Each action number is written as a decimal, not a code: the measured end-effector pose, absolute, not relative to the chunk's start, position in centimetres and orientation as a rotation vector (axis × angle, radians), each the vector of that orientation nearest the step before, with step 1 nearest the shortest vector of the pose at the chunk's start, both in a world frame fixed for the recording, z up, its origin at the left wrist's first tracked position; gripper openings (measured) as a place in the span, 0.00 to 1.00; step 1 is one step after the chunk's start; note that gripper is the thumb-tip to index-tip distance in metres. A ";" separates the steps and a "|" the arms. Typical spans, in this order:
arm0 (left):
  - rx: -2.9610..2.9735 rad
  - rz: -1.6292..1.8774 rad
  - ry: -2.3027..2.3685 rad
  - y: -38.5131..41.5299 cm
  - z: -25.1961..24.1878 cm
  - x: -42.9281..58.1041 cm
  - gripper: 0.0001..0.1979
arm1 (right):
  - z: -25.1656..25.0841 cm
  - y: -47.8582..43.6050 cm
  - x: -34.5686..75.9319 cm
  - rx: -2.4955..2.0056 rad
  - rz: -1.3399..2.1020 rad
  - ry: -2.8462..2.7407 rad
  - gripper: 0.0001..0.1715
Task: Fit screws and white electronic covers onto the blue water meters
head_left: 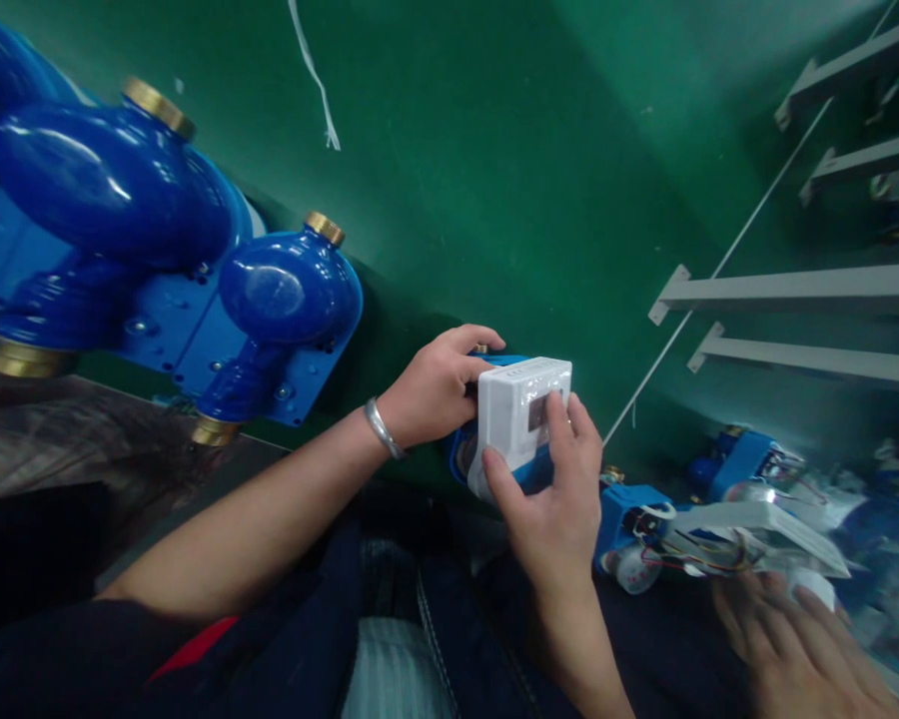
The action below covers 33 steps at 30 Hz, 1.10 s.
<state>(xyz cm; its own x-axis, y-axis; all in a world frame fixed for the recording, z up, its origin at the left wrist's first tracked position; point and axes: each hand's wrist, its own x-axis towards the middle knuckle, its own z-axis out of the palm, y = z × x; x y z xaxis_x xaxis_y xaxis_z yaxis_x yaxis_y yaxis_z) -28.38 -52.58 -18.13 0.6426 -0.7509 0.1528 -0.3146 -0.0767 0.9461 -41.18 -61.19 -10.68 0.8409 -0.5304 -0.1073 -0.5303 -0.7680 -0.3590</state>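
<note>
A water meter (pixel 505 429) stands on the green table in front of me, with a white box-shaped cover with a small dark display, and blue parts beneath and behind it. My left hand (pixel 435 394), with a silver bracelet at the wrist, grips the meter's left side; some fingertips are hidden behind the cover. On the cover's front lies my right hand (pixel 561 499), its thumb at the lower left edge and its fingers near the display. A bit of brass fitting shows beyond my left fingers.
Large blue meter bodies (pixel 285 300) with brass ends lie at the left. White metal brackets (pixel 801 290) stand at the right. Below them is an opened meter (pixel 636 529) with loose wires, near another person's blurred hand (pixel 809 639). A white plastic strip (pixel 315 75) lies at the back.
</note>
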 end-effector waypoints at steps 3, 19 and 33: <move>1.587 -0.590 -0.992 -51.9 -18.0 -27.5 0.10 | -10.8 -61.0 -41.1 -2.652 -0.025 0.785 0.39; 1.592 -0.645 -0.176 -50.7 -17.6 -31.9 0.28 | -11.8 -60.7 -40.7 -2.747 -0.113 0.768 0.37; 1.599 -0.724 -0.214 -52.2 -16.8 -32.4 0.34 | -12.0 -60.2 -40.4 -2.815 -0.142 0.791 0.36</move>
